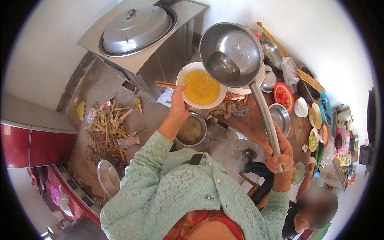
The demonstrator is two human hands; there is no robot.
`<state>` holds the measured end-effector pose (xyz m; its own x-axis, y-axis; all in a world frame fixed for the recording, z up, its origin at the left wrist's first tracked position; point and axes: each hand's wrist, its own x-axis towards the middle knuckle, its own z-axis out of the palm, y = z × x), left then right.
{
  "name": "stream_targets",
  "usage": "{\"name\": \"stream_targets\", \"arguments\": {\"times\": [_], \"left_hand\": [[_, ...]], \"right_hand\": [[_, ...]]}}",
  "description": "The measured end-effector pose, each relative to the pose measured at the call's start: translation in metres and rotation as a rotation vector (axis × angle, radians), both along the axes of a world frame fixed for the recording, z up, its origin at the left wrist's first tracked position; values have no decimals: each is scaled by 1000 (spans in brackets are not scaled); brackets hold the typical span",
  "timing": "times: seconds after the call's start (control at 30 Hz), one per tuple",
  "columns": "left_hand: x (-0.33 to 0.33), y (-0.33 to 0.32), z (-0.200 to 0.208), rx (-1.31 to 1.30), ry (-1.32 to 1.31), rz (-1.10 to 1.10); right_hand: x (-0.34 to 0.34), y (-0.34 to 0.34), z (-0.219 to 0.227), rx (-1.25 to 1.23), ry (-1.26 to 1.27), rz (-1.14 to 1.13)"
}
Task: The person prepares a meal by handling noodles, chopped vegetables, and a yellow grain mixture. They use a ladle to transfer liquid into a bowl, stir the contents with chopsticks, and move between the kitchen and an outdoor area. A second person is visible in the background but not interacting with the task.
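My left hand (178, 106) grips the rim of a white bowl (181, 93) of yellow beaten egg (200, 87). A pair of chopsticks (164, 84) sticks out to the left between that hand and the bowl. My right hand (279, 154) is closed around the tubular handle of a large, deep steel ladle (244, 44). The ladle's round bowl is raised above and to the right of the egg, overlapping the white bowl's edge. Inside it shows a dark round patch; I cannot tell whether this is liquid or a reflection.
A stove (148, 66) with a domed-lid pot (138, 30) stands far left. Firewood (110, 136) and a metal basin (192, 130) are on the floor. To the right, a brown table (240, 126) bears a dish of chopped red food (283, 98) and other bowls. Another person (290, 220) is lower right.
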<state>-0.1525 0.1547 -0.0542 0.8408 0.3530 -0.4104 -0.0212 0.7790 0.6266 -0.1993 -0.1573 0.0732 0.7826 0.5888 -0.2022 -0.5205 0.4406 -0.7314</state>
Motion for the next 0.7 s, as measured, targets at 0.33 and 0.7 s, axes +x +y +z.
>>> {"name": "stream_targets", "arguments": {"times": [0.33, 0.7], "left_hand": [[5, -5, -11, -45, -69, -7], [-10, -1, -14, -61, -100, 1]], "right_hand": [[13, -15, -21, 492, 187, -4], [44, -4, -23, 382, 208, -118]]}}
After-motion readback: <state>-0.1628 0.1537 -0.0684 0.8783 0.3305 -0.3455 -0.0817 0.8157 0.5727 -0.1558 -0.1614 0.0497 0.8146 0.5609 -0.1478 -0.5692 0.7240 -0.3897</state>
